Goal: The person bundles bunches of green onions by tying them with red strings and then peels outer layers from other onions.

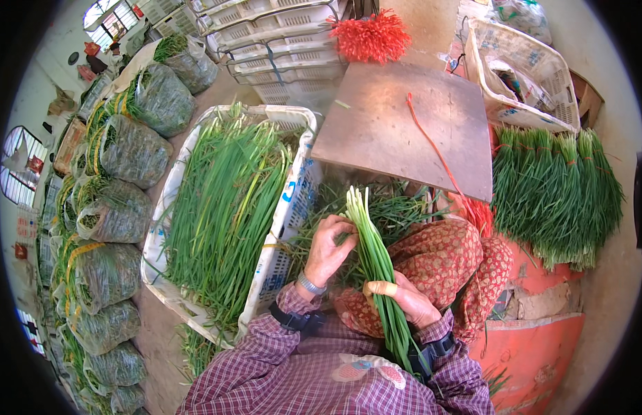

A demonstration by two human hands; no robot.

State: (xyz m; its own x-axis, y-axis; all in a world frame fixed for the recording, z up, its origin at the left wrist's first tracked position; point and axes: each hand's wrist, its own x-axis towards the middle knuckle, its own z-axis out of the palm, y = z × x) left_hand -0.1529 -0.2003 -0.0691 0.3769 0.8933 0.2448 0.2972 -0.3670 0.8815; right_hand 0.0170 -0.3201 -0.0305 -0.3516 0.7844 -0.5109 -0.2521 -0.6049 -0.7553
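A bunch of garlic chives [371,236] is clasped in my right hand [415,303], whose thumb wears a tan wrapping. Its pale stem ends point up and away from me, and the green leaves hang down across my lap. Beside those pale stems, my left hand [329,249] has its thumb and forefinger bent close together at the bunch's left edge. Whether a strand is pinched between them is too fine to make out. Loose chive leaves [399,205] are heaped just beyond both hands, partly beneath the board.
Left stands a white plastic crate [252,295] of loose chives [227,207]. Ahead is a wooden board [399,124] with a red tie [430,137] across it. Tied chive bundles [554,192] line the right. Stuffed plastic bags [137,150] row the far left; stacked crates [284,57] rise behind.
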